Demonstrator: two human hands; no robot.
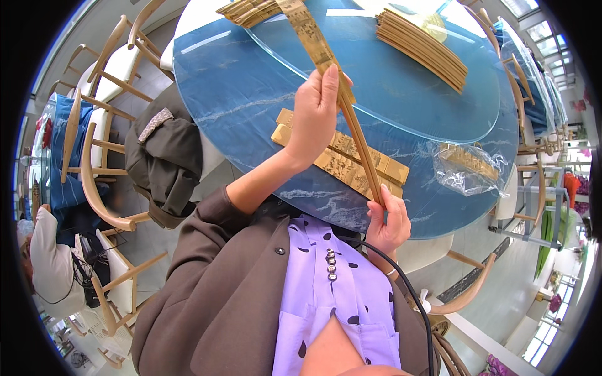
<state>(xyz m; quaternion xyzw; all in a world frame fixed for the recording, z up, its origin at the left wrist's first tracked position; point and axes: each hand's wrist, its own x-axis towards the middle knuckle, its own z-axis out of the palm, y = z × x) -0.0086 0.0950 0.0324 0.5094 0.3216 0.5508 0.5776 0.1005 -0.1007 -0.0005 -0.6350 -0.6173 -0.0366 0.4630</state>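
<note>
In the head view: holding a long gold wrap (307, 34) with the left grip (318, 106), closed snug with thumb on top, up above the blue counter (251, 106). Pinching the low ends of thin brown sticks (357, 138) with the right grip (389, 224), closed too. Can see the sticks slanting up to the low end of the wrap; can't tell how far inside. Lying flat under the sticks, on the counter: more gold wraps (342, 169). Off to the right: a clear bag (469, 166) with something gold inside. Farther back, on the round glass (433, 116): a pile of brown sticks (423, 51). Near the far left edge: gold packs (249, 11).
</note>
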